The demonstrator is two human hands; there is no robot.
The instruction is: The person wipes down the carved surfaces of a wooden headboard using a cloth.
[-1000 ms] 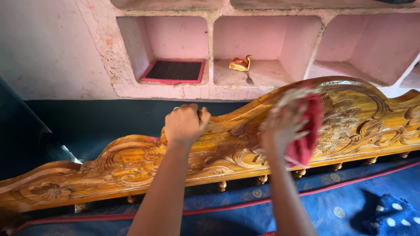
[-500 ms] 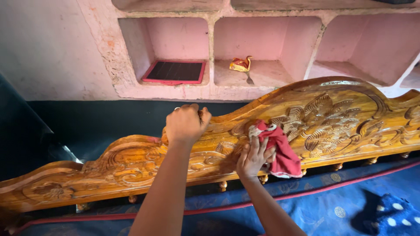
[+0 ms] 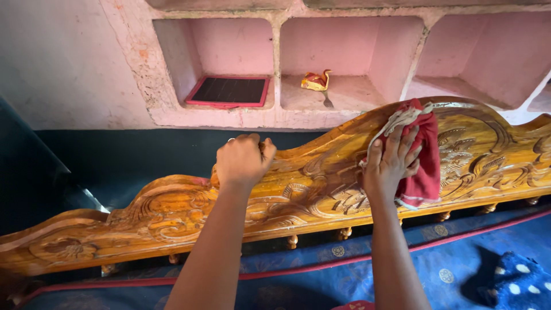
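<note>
The left hand curls its fingers tight over the top edge of the carved wooden board — holding it. To the right, the right hand presses a red cloth flat on the carving — fingers spread wide.

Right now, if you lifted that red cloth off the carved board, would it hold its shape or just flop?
It would probably flop: the red cloth drapes in soft folds over the carved board and hangs below the right hand. It looks light, since spread fingers alone press it flat. Likely not slippery either, as it clings to the upright carving.
</note>
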